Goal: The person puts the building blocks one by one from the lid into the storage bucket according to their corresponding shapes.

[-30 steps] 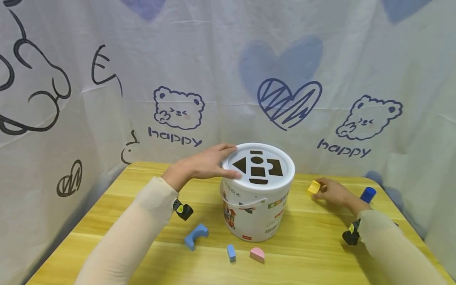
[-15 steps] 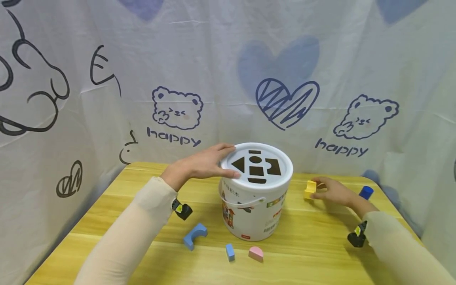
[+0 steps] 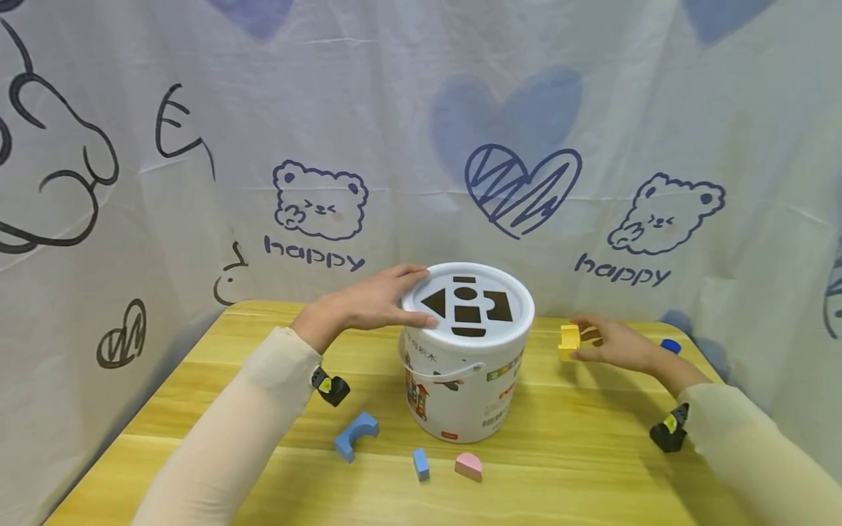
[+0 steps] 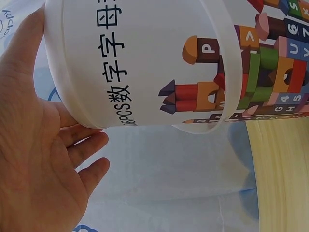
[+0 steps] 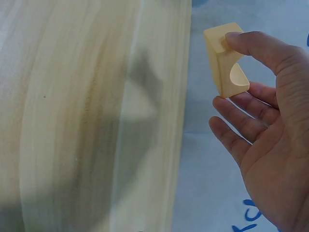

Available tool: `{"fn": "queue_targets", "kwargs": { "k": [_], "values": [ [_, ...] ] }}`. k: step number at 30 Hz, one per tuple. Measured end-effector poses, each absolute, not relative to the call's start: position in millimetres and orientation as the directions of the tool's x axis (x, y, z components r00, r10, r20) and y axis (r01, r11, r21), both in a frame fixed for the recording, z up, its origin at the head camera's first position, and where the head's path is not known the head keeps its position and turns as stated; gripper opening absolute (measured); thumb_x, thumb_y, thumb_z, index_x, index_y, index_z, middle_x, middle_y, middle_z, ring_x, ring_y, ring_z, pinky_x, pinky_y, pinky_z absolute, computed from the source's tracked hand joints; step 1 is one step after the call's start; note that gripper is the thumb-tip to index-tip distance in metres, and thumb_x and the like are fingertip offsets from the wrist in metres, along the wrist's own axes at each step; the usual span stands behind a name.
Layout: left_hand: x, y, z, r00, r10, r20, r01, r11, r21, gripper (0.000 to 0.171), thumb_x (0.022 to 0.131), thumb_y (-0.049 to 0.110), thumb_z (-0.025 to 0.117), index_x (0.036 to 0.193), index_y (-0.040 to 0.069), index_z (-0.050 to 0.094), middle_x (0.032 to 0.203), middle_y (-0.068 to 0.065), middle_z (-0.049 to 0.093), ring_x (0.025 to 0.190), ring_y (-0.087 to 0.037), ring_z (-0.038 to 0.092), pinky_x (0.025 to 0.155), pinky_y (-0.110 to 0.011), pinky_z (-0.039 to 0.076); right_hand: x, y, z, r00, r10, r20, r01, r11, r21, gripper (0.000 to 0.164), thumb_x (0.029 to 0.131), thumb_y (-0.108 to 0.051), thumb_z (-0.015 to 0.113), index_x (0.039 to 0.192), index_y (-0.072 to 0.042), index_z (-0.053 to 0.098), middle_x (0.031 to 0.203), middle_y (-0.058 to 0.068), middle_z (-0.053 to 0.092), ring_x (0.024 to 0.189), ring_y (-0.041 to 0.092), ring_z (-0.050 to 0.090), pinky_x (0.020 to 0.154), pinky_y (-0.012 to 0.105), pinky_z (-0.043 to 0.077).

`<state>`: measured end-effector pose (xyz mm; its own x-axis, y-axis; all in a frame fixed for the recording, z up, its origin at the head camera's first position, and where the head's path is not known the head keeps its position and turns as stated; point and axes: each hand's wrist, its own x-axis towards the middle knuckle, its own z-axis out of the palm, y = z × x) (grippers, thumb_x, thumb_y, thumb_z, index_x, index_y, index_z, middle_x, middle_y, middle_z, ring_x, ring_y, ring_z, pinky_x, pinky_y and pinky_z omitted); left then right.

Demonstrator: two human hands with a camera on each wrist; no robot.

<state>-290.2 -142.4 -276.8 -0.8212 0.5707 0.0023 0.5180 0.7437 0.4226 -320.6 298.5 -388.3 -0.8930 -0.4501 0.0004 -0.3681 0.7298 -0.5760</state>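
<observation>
A white lidded bucket (image 3: 460, 398) with shape-cut holes in its lid (image 3: 447, 332) stands upright on the table. Spread over the left side of its rim is my left hand (image 3: 368, 303), thumb on the lid and fingers reaching the far edge. The left wrist view shows this hand (image 4: 43, 159) with its fingers fairly straight, fingertips at the rim. To the bucket's right, my right hand (image 3: 621, 346) pinches a yellow arch block (image 3: 568, 345) between thumb and fingers. In the right wrist view the block (image 5: 221, 65) has its curved notch toward the palm.
A blue arch block (image 3: 355, 432), a small blue rectangular block (image 3: 421, 465) and a pink half-round block (image 3: 468, 466) lie in front of the bucket. Behind my right wrist is a blue cylinder (image 3: 671, 345), partly hidden. A printed curtain (image 3: 421, 146) hangs behind the table.
My right hand has shifted slightly left with the yellow arch block and turned it, so its notch now faces the hand. The left hand stays on the bucket. The head view has swung slightly right.
</observation>
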Motion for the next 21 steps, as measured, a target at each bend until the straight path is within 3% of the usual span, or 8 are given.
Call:
{"fn": "queue_targets", "kwargs": {
  "k": [9, 21],
  "values": [
    [-290, -143, -276, -0.819, 0.574, 0.011, 0.525, 0.741, 0.42, 0.102, 0.08, 0.07, 0.063, 0.156, 0.013, 0.026, 0.159, -0.007, 0.025, 0.14, -0.029, 0.031, 0.112, -0.052, 0.03, -313, 297, -368, -0.882, -0.469, 0.045, -0.413, 0.724, -0.553, 0.065, 0.086, -0.031, 0.076, 0.133, 0.007, 0.05, 0.13, 0.025, 0.054, 0.116, 0.043, 0.055, 0.096, 0.053, 0.049],
    [-291, -142, -277, -0.818, 0.575, 0.01, 0.526, 0.741, 0.417, 0.101, 0.081, 0.069, 0.063, 0.156, 0.012, 0.026, 0.159, -0.007, 0.025, 0.141, -0.029, 0.03, 0.113, -0.051, 0.029, -297, 287, -333, -0.874, -0.481, 0.063, -0.452, 0.761, -0.464, 0.078, 0.088, -0.041, 0.073, 0.142, 0.006, 0.042, 0.133, 0.025, 0.052, 0.118, 0.042, 0.053, 0.099, 0.058, 0.045]
  ]
}}
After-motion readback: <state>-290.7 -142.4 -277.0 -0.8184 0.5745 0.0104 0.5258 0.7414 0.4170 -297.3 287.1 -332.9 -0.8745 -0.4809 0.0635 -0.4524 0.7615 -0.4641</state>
